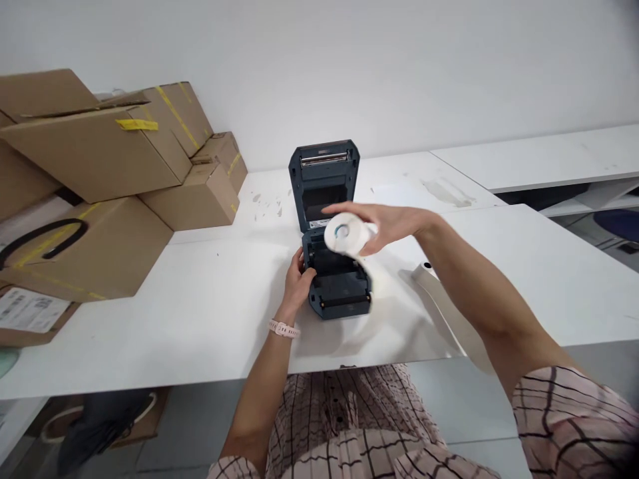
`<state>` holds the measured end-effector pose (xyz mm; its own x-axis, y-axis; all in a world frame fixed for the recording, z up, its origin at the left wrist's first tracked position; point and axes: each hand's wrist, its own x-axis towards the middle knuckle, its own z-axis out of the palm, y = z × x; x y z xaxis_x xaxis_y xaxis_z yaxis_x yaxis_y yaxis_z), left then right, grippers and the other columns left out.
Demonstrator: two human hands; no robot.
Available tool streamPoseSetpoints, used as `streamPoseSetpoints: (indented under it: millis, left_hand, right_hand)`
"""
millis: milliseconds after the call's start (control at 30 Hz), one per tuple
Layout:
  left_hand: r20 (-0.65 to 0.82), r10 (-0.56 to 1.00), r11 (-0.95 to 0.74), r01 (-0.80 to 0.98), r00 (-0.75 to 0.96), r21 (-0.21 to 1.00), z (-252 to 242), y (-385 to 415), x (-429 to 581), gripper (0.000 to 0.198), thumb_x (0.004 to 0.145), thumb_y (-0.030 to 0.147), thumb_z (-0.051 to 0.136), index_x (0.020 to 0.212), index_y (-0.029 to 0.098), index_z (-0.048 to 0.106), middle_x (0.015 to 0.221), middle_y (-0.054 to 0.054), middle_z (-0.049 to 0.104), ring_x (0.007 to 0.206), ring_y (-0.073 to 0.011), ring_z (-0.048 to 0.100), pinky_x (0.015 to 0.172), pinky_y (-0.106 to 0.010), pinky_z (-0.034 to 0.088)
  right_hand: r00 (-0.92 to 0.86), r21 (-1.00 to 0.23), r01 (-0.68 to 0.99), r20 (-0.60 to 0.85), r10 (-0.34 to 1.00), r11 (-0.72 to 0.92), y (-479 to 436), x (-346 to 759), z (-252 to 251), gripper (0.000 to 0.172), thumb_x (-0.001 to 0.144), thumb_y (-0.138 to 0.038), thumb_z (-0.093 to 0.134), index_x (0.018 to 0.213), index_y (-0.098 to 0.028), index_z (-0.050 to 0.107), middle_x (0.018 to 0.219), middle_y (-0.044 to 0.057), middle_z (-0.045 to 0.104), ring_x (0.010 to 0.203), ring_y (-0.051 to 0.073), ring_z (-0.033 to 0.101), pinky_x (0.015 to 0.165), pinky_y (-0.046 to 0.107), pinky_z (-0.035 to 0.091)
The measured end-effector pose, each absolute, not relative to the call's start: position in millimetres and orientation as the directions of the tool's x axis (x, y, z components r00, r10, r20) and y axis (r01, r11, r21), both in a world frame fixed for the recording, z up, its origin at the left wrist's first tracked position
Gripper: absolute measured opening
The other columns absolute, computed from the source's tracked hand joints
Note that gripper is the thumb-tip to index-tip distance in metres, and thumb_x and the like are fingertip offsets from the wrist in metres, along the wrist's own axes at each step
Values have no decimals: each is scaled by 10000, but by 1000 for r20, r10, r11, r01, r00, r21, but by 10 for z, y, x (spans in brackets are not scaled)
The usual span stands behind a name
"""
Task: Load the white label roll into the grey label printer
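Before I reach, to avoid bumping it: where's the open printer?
The printer sits at the head view's centre, on the white table, its left side against the left hand.

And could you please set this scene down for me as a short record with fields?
Device: dark label printer, lid raised
Left hand: gripping the printer's left side, thumb over the rim
Right hand: holding a white paper roll above the printer's open base
Left wrist: pink wristband
Table, left part: stacked cardboard boxes, some with yellow tape
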<state>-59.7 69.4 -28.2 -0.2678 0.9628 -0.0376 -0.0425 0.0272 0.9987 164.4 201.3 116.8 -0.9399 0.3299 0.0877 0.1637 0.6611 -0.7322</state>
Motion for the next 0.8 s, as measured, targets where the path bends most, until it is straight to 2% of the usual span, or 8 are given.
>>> streamPoseSetpoints:
  millis: [133, 233, 367, 467, 567, 667, 733, 800]
  left_hand:
    - [-39, 963, 32, -31, -266, 999, -252, 665, -593, 785, 800, 204, 605, 1564, 211, 424, 1517, -128, 587, 1335, -287, 602, 1109, -431, 502]
    - [-38, 959, 33, -22, -282, 999, -253, 665, -595, 781, 793, 200, 604, 1556, 204, 437, 1506, -133, 596, 1310, -285, 615, 1097, -434, 506]
    - [-30, 958, 24, -25, -287, 999, -271, 684, -601, 778, 780, 205, 613, 1543, 212, 457, 1465, -127, 627, 1293, -284, 627, 1069, -421, 523]
    - [-29, 958, 22, -27, -285, 999, -288, 702, -610, 784, 776, 210, 617, 1543, 201, 454, 1468, -132, 624, 1309, -282, 621, 1086, -416, 518]
    - [-16, 958, 13, -13, -286, 1000, -307, 714, -624, 759, 785, 219, 628, 1529, 215, 476, 1474, -125, 621, 1334, -276, 609, 1119, -411, 499]
    - [3, 958, -4, -3, -288, 1000, -324, 718, -634, 745, 798, 234, 644, 1527, 227, 485, 1488, -128, 611, 1341, -280, 605, 1120, -418, 503]
    - [-1, 957, -1, -6, -290, 1000, -326, 718, -633, 749, 800, 237, 649, 1530, 231, 483, 1494, -131, 606, 1342, -285, 606, 1107, -422, 516]
    - [-12, 955, 8, -14, -297, 1000, -318, 715, -624, 759, 790, 229, 653, 1530, 227, 484, 1494, -134, 608, 1350, -288, 600, 1107, -423, 518]
  right_hand:
    - [-799, -827, 200, 172, 576, 525, 2277, 2135, 1092, 849, 642, -362, 902, 1420, -291, 569, 1503, 82, 567, 1249, 329, 624, 1017, 439, 563]
    - [-661, -894, 255, 117, 741, 368, 2510, 2363, 666, 792, 622, -326, 856, 1357, -244, 572, 1438, 123, 604, 1182, 334, 646, 956, 455, 580]
    - [-510, -906, 352, 24, 860, 234, 2626, 2431, 58, 774, 566, -290, 793, 1297, -185, 559, 1357, 156, 647, 1252, 361, 607, 1044, 503, 535]
    - [-484, -906, 382, -27, 874, 184, 2581, 2508, -137, 839, 593, -316, 806, 1373, -182, 528, 1431, 170, 612, 1301, 353, 595, 1087, 514, 516]
    - [-507, -941, 311, -48, 861, 131, 2482, 2797, -111, 855, 696, -424, 831, 1465, -253, 500, 1554, 141, 545, 1426, 323, 530, 1140, 490, 488]
    - [-552, -971, 226, -61, 832, 79, 2307, 3199, -46, 771, 769, -588, 797, 1430, -261, 573, 1574, 151, 541, 1474, 322, 497, 1200, 487, 428]
    - [-600, -960, 272, -114, 791, 68, 2153, 3394, -50, 707, 790, -646, 760, 1370, -261, 637, 1552, 147, 567, 1457, 324, 518, 1190, 491, 433]
    - [-657, -928, 358, -175, 733, 100, 1996, 3477, -80, 600, 801, -595, 768, 1302, -274, 691, 1496, 121, 620, 1422, 309, 545, 1165, 497, 447]
